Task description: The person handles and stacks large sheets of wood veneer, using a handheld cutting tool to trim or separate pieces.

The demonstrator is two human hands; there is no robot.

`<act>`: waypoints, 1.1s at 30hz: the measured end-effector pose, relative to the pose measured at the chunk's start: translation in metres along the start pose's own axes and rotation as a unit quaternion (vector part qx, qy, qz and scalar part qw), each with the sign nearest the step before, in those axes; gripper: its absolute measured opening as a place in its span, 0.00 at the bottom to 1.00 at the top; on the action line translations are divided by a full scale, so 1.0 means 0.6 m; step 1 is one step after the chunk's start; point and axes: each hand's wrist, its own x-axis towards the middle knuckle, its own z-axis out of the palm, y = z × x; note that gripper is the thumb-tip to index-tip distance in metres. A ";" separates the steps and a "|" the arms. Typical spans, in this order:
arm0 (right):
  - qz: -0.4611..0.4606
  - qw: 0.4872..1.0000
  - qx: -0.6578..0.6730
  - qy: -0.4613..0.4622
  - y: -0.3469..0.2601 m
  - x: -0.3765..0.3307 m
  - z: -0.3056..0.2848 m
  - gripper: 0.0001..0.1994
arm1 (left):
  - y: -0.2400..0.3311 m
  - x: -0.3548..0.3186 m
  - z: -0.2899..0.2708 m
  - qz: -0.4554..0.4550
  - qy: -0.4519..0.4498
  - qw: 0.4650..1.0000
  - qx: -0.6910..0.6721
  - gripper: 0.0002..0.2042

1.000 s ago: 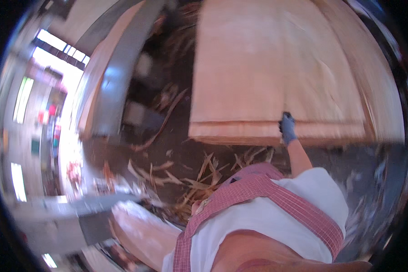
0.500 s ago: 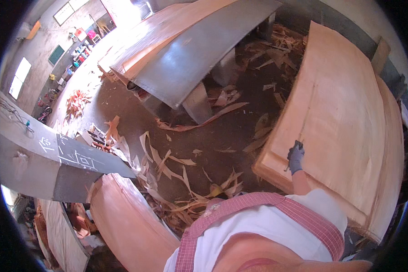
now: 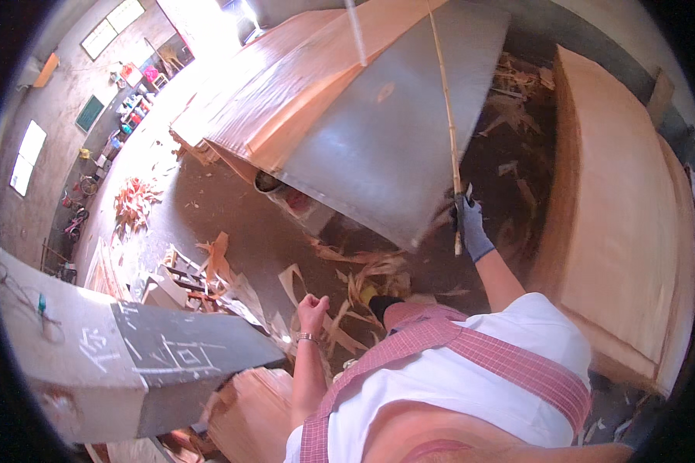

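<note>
My right hand [image 3: 471, 220], in a grey work glove, is closed around a long thin bamboo stick [image 3: 448, 116] near its lower end. The stick rises steeply in front of a grey metal-topped table [image 3: 363, 147]. Its short butt end shows below my fingers. Bare, with a watch or band at the wrist, my left hand [image 3: 313, 310] is in front of my body at the left. Its fingers are curled into a loose fist, and no object shows in it.
Thin wood sheets [image 3: 239, 92] lie on the far part of the table. A tall stack of wood sheets [image 3: 618, 208] stands at the right. Veneer scraps [image 3: 378, 278] litter the floor. At the left is a pillar [image 3: 77, 339] with chalk marks.
My right hand has moved left and away from the right-hand stack, carrying the stick toward the metal-topped table. My left hand has come into view. My body has turned and shifted.
</note>
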 end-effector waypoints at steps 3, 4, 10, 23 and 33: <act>0.046 0.997 0.041 -0.043 0.020 0.053 0.234 0.12 | -0.013 0.139 -0.088 -0.018 -0.053 0.982 -0.178 0.12; 0.062 0.997 0.035 -0.028 0.040 0.072 0.300 0.12 | -0.008 0.181 -0.110 -0.056 -0.075 0.988 -0.120 0.12; 0.040 0.999 -0.034 -0.004 0.135 0.110 0.658 0.11 | 0.151 0.405 -0.229 0.024 -0.285 0.947 -0.142 0.08; -0.114 0.825 -0.504 0.230 0.266 0.286 1.207 0.43 | 0.251 0.955 -0.468 0.131 -0.261 0.956 0.007 0.16; -0.165 0.897 -0.349 0.214 0.310 0.496 1.387 0.33 | 0.271 1.272 -0.593 0.212 -0.271 0.938 0.043 0.18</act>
